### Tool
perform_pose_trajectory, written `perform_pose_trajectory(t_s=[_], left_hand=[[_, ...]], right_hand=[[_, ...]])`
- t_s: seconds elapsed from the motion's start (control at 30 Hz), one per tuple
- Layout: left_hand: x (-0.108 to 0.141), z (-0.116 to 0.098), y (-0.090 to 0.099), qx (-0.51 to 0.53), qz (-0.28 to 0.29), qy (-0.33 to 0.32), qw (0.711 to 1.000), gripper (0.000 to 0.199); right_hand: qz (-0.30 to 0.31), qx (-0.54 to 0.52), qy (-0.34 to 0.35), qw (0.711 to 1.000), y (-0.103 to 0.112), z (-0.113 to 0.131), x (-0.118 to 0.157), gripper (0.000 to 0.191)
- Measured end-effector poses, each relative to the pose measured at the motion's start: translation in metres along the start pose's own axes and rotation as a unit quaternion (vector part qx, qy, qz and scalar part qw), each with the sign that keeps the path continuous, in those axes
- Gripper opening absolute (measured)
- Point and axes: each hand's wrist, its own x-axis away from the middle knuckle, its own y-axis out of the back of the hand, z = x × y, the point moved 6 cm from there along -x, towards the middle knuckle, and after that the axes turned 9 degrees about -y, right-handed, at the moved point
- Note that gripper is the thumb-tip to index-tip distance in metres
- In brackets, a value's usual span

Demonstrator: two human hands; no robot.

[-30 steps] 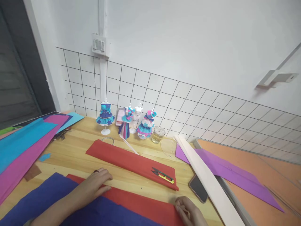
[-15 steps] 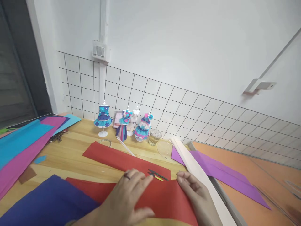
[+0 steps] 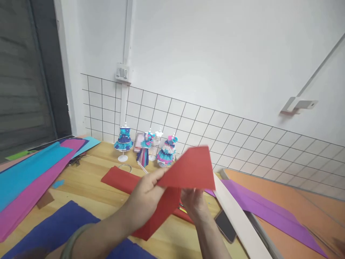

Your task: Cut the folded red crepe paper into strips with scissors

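A folded red sheet [image 3: 188, 167], crepe paper or thin cloth, is lifted off the table between my hands, with one flap turned up and the rest hanging down. My left hand [image 3: 148, 198] is closed on its left edge, thumb on top. Under the flap, my right hand [image 3: 192, 203] supports and grips the sheet, its fingertips partly hidden. Behind them, a second folded red strip [image 3: 118, 177] lies on the table. Small scissors with yellow on the handle [image 3: 182, 208] show in part below the raised sheet. A blue sheet [image 3: 70, 219] lies under my left forearm.
Several dressed mini mannequins [image 3: 123, 140] stand by the wire grid [image 3: 202, 122]. Turquoise sheets [image 3: 35, 169] and pink ones [image 3: 32, 201] are stacked left. On the right are a phone [image 3: 225, 226], a long white strip [image 3: 239, 216] and a purple sheet [image 3: 266, 205].
The red sheet, flat on the table before, is now raised and folded over in both hands. My right hand has moved left beneath it. The phone has come into view.
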Motion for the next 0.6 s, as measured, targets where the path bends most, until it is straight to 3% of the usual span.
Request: perform_pose_trajectory(t_s=[0.07,0.17,0.3,0.4,0.5,0.6], left_hand=[[-0.009,-0.013,0.006,0.118,-0.054,0.017,0.991,0.031],[-0.016,-0.024,0.028,0.190,-0.141,0.008,0.972,0.027],[-0.012,-0.025,0.071,0.200,-0.227,0.002,0.953,0.022],[0.000,-0.014,0.111,0.195,-0.308,0.019,0.931,0.025],[0.019,0.009,0.151,0.185,-0.379,0.036,0.906,0.026],[0.040,0.036,0.182,0.174,-0.415,0.052,0.892,0.026]], right_hand=[[0.106,0.012,-0.035,0.994,-0.016,-0.010,-0.002,0.069],[0.210,0.033,-0.110,0.971,-0.025,-0.026,0.005,0.054],[0.219,0.047,-0.204,0.953,-0.007,-0.049,0.013,0.036],[0.209,0.090,-0.259,0.939,0.008,-0.068,0.025,0.030],[0.217,0.068,-0.283,0.932,0.011,-0.090,0.042,0.037],[0.225,-0.027,-0.306,0.925,0.003,-0.112,0.063,0.059]])
